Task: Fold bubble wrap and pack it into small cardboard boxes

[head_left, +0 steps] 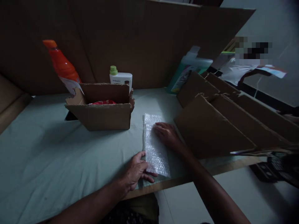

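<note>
A folded piece of clear bubble wrap (155, 149) lies lengthwise on the pale green cloth in front of me. My left hand (137, 171) is at its near left corner, the thumb over the edge and some fingers under it, gripping the sheet. On the upper right part of the wrap rests my right hand (165, 133), its fingers stretched out and pressing down on the surface. Its palm is turned down, so anything directly beneath it is hidden.
An open cardboard box (107, 116) with something red inside stands left. Behind are an orange bottle (64, 67), a white bottle (121, 77) and a teal bottle (181, 76). A divided cardboard box (210, 127) borders the right side. Another person (240, 68) is beyond.
</note>
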The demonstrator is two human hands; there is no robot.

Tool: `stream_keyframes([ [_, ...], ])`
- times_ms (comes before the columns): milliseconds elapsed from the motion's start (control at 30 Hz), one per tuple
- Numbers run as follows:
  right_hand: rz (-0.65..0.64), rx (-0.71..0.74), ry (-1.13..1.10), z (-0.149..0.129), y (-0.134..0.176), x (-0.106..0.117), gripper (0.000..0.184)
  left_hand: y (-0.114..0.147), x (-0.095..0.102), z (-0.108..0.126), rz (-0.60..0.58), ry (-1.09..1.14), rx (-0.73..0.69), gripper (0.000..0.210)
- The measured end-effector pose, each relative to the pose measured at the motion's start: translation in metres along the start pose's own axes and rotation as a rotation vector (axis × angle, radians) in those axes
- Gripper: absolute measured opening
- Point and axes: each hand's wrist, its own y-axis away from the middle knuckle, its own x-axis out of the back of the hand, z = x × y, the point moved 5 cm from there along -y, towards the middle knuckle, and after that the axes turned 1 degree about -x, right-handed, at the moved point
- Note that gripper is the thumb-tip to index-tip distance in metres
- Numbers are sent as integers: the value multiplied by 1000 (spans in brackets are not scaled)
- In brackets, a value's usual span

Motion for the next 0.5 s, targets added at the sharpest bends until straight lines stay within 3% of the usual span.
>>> stream_keyframes([
  [167, -106, 80, -106, -20, 22, 22, 31, 14, 6, -4, -16, -26, -1, 76],
  [300, -164, 95, -189, -50, 55, 47, 29, 30, 23, -2, -63, -256, -84, 64],
  [400, -189, 86, -212, -70, 82, 62, 36, 37, 40, 20, 45, -659, -373, 43],
  [500, -235, 94, -170, -86, 103, 59, 53, 34, 36, 46, 56, -1100, -764, 42],
])
